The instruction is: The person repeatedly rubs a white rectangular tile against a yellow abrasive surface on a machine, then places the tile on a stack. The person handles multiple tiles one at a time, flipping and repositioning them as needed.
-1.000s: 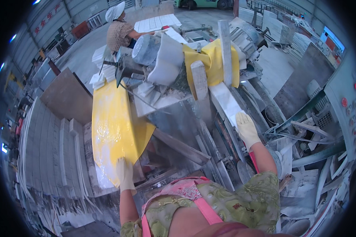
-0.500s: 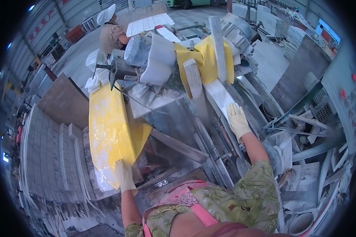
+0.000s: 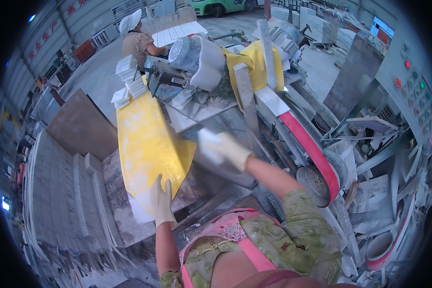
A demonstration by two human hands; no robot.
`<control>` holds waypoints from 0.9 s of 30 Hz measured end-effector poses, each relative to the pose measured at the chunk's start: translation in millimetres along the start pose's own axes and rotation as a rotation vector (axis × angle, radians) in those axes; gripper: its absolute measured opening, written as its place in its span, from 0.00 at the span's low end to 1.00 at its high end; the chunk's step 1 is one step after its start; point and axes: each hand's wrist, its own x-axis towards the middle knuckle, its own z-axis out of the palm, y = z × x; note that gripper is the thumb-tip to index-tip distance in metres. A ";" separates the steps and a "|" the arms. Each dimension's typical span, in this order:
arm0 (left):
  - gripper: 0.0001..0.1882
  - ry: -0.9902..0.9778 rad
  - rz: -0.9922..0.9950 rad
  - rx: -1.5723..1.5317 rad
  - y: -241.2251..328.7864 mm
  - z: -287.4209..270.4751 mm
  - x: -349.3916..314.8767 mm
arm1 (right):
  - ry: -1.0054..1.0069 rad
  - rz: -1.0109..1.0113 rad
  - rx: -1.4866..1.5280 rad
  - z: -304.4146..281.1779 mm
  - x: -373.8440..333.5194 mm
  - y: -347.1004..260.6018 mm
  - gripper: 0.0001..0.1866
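From the head camera, the big yellow guard sheet on the stone-cutting machine is the thing to steer by. The person's left hand, in a pale work glove, lies flat on the near lower end of that yellow sheet, fingers straight and close together, pressing on it rather than wrapped round anything. The right hand, gloved too and blurred, hovers just to the right of the sheet over the wet grey machine bed; its fingers look loosely spread, and whether they touch the bed I cannot tell.

Beyond the far end of the sheet a small stack of white tiles sits at its top corner, and next to it a grey motor with a white cover. Past those, another worker in a white cap stands at the machine's far end. Right of the sheet a red belt curves down round a wheel. Left of the sheet lie rows of cut stone strips and a brown slab. Far right of it stands a control panel with coloured buttons.
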 end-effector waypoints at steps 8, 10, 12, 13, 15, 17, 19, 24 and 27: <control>0.32 -0.333 -0.758 -0.672 -10.9 -75.5 25.1 | -0.161 -0.047 -0.363 240.1 6.9 9.8 0.21; 0.33 -0.361 -0.589 -0.437 -23.5 -68.9 24.5 | -0.270 -0.024 0.111 260.0 -14.4 13.2 0.24; 0.34 -0.311 -0.506 -0.271 -33.5 -55.3 19.6 | -0.442 -0.117 0.022 256.6 -22.0 12.9 0.29; 0.35 -0.255 -0.614 -0.274 -35.4 -46.5 12.4 | -0.570 -0.198 -0.312 242.9 -19.2 12.4 0.32; 0.35 -0.085 -0.557 -0.328 -37.5 -34.4 2.3 | -0.549 -0.265 -0.532 210.9 -21.0 12.6 0.42; 0.33 -0.023 -0.593 -0.382 -35.5 -30.4 -8.1 | -0.657 -0.302 -0.413 161.1 -18.2 15.4 0.33; 0.31 0.037 -0.631 -0.602 -28.9 -27.3 -15.9 | -0.514 -0.445 -0.497 96.5 -8.4 22.8 0.25; 0.27 0.074 -0.681 -0.687 -8.4 -24.4 -9.8 | 0.209 -0.329 -0.546 -98.1 18.4 55.1 0.21; 0.27 0.039 -0.721 -0.575 -3.1 -18.9 1.8 | 0.632 -0.234 -0.725 -200.1 32.9 77.9 0.19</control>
